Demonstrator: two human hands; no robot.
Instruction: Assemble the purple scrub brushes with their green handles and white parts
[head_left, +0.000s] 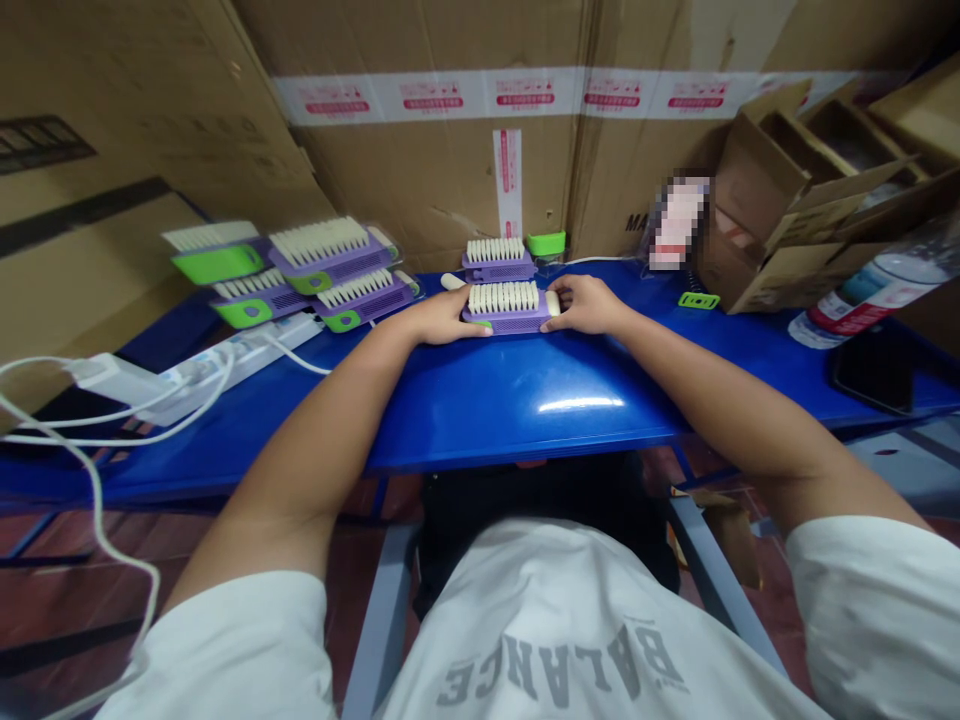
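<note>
A purple brush (506, 312) with rows of pale bristles facing up is gripped at both ends near the back of the blue table. My left hand (448, 316) is closed around its left end, thumb along the front edge by a green patch. On the right end, my right hand (589, 305) pinches near a cream-coloured part (553, 302). A cream rod-like piece (452, 282) sticks out behind my left hand; what it belongs to is hidden. Just behind the held brush is a second purple brush (499, 262), and a bright green piece (546, 243) stands beside that.
Several purple and green brushes (319, 243) are stacked at the left, behind a white power strip (225, 365) with cables. Cardboard boxes (780, 190), a pixelated item (679, 225), a green part (699, 300), a bottle (855, 300) and a dark phone (874, 372) are at the right.
</note>
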